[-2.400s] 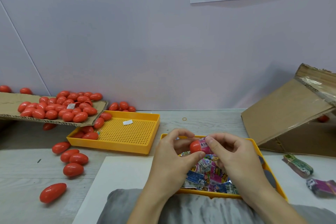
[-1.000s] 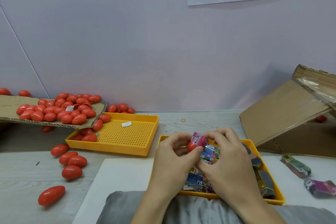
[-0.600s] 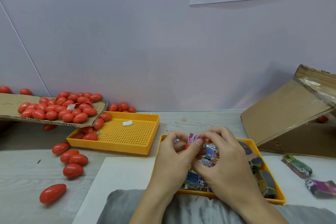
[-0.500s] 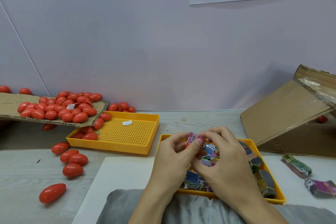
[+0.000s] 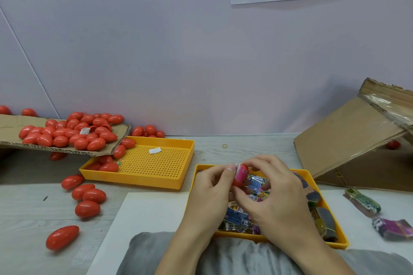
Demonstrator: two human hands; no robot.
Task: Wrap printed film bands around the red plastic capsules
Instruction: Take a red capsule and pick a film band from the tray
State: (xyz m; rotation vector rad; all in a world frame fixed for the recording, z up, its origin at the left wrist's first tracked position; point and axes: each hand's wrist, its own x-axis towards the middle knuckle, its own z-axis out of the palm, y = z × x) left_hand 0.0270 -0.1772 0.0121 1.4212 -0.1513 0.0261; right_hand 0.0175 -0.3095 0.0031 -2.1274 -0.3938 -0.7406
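Observation:
My left hand (image 5: 212,192) and my right hand (image 5: 274,194) meet above the near yellow tray (image 5: 333,236). Between their fingertips they pinch a red capsule (image 5: 242,175) with a pink printed film band around its middle. The capsule's red ends show above and below the band. More printed film bands (image 5: 237,219) lie piled in that tray, partly hidden by my hands. Bare red capsules (image 5: 67,134) lie heaped on a cardboard sheet at the far left.
A second yellow perforated tray (image 5: 156,163) holds a few red capsules at its left end. Loose capsules (image 5: 87,209) lie on the table at left. A tilted cardboard box (image 5: 348,140) stands at right. Two film bundles (image 5: 363,202) lie at the right edge.
The pink band has slid further over the capsule, which has turned more upright between my fingers. Both hands stay above the near tray.

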